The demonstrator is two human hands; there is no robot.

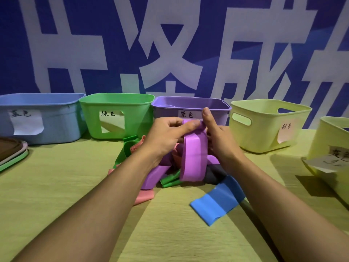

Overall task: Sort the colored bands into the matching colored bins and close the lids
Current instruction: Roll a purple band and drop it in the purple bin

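Both hands, left hand (166, 137) and right hand (217, 137), fingers pinching the purple band (192, 159) just before the purple bin (213, 112): lift its hanging loop clear of the pile, then drop inside.

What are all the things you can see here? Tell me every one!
blue bin: one, far left.
green bin: one, beside the blue.
purple bin: one, middle, behind the hands.
yellow bins: two, right side.
lids: a stack, brown on top, left edge.
held purple band: one, hanging from both hands.
band pile: green, pink, purple, dark, on the table.
blue band: one, flat, nearest.
left hand: pinches the held band.
right hand: holds it too.
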